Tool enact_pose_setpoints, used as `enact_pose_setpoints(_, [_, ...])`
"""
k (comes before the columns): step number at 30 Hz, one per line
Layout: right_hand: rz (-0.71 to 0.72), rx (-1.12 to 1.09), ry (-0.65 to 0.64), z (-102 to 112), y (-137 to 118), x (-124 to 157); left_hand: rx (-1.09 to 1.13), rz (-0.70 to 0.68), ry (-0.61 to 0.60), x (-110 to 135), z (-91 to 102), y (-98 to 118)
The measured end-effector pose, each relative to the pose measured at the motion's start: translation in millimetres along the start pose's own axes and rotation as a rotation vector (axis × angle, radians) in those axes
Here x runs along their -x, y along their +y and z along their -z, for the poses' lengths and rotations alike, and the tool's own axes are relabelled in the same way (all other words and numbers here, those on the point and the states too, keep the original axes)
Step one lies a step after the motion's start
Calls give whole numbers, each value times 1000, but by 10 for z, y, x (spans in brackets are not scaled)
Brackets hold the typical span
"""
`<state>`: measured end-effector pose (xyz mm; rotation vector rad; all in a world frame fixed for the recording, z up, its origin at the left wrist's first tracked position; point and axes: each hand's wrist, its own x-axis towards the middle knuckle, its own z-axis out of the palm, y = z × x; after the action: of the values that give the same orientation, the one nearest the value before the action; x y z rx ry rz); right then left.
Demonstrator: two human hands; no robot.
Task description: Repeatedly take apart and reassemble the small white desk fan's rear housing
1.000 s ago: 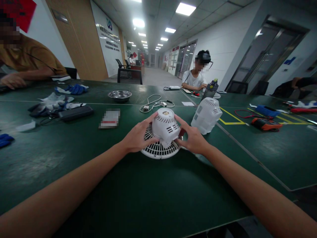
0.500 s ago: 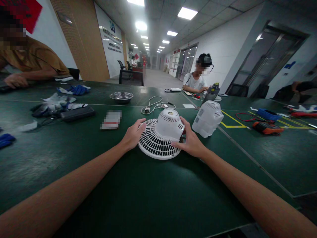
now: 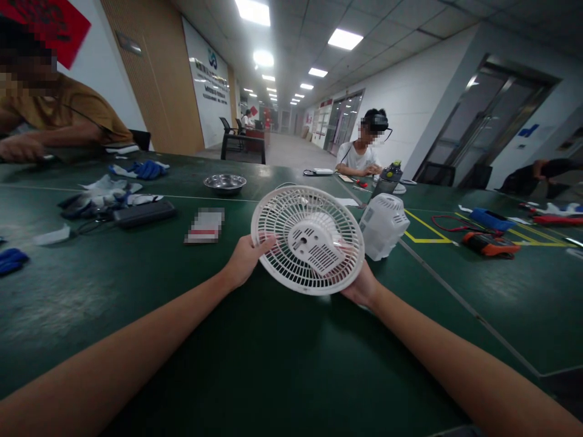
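Note:
Held up between both hands is a white round fan grille, its slotted inner face tilted toward me. My left hand grips its left rim, thumb in front and the other fingers behind. Behind the right side, my right hand is closed on the white housing at the grille's back; its fingers show only through the slots. A white translucent plastic housing stands on the green table just beyond my right hand. Part of a pale cable shows above the grille.
A metal bowl stands further back on the table. Gloves, a black case and a blurred pack lie left. An orange multimeter and a dark bottle are right. Two people sit across the table.
The grille has been lifted off the table and tipped over, so its inner face now shows instead of the domed housing. My right hand has gone behind it.

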<state>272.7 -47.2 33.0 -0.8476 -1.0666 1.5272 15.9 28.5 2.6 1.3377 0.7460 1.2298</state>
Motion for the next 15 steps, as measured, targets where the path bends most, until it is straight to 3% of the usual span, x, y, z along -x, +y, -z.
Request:
enact_pose_setpoints(4, [-163,-151,-44,-31,2,-15,109,190,86,69,-88,79])
enact_pose_setpoints(8, [-180,-170,-38,-78,-14,-26,19,180,114,85,-95,132])
enact_pose_setpoints(11, [-111,-108,15,-79,-2,-51,-51,132,117,81,-84,133])
enact_pose_setpoints(15, [142,153,257,176,-44,-152,-121,111,144,66,-65,115])
